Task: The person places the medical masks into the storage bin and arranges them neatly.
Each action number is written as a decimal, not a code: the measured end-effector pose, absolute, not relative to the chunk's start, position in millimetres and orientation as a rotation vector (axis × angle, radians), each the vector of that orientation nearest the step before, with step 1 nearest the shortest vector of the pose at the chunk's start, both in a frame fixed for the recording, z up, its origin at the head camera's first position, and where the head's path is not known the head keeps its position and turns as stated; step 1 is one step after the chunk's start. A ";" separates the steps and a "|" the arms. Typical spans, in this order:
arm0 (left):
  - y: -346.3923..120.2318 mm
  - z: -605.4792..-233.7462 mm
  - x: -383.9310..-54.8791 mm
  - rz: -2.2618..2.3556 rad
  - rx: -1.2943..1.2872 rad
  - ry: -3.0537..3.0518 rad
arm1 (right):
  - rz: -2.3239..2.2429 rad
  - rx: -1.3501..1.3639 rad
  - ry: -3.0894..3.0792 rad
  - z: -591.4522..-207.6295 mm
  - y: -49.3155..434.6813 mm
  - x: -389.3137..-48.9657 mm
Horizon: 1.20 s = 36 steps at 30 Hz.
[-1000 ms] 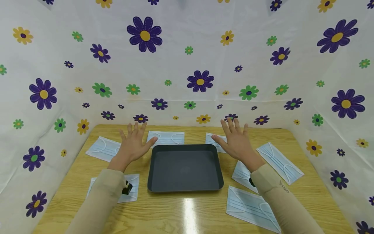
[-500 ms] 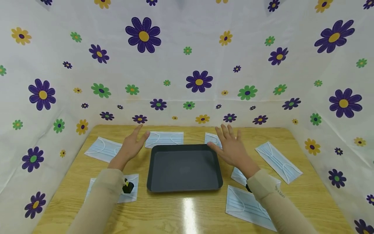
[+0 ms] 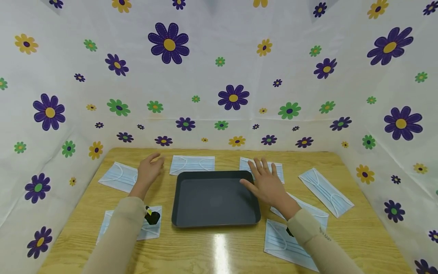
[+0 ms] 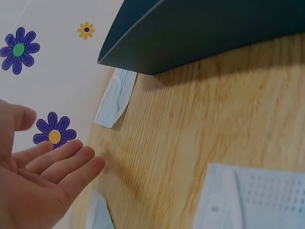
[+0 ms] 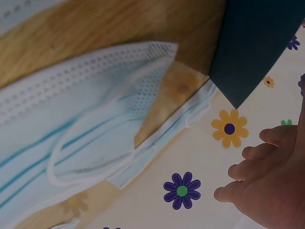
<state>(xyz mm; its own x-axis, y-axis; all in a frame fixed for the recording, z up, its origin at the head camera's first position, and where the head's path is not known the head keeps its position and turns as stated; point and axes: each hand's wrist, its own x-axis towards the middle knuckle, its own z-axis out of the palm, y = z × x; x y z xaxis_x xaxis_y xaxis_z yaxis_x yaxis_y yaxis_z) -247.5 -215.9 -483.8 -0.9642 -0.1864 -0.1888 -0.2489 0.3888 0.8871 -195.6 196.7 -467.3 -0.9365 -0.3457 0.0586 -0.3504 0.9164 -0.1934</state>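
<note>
Where two beige sleeves (image 3: 118, 224) reach across the wood-grain table (image 3: 191, 251), the head view shows me a dark grey rectangular tray (image 3: 216, 199) lying in the middle. The person's left hand (image 3: 148, 173) is off the tray's far left corner, just beside a pleated blue face mask (image 3: 118, 177), its fingers loosely bent and gripping nothing. Their right hand (image 3: 270, 187) is over the tray's far right corner, fingers spread, thumb out above the rim (whether it touches, I can't tell from here). Six more such masks lie around the tray, among them a far-edge mask (image 3: 192, 164) behind it and a slanted mask (image 3: 326, 192) off to the right.

From the left wrist, I see the palm with the thumb standing apart from the slightly curved fingers, clear of the tray wall.

From the right wrist, the fingers show at the edge, below a tray corner; a mask with its white ear loop (image 5: 53, 164) fills the left side.
</note>
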 end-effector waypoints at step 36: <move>-211.2 -503.8 -274.3 1.487 -0.524 2.619 | 0.339 0.538 -3.089 -495.7 196.6 -183.1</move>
<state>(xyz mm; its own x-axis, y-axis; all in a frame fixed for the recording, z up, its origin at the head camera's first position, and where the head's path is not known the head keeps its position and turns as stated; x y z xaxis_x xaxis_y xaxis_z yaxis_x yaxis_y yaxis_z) -274.3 -211.2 -503.8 -0.9379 -0.2520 -0.2383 -0.3338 0.4689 0.8178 -183.1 196.6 -495.7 -0.9418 -0.3354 0.0246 -0.3327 0.9187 -0.2127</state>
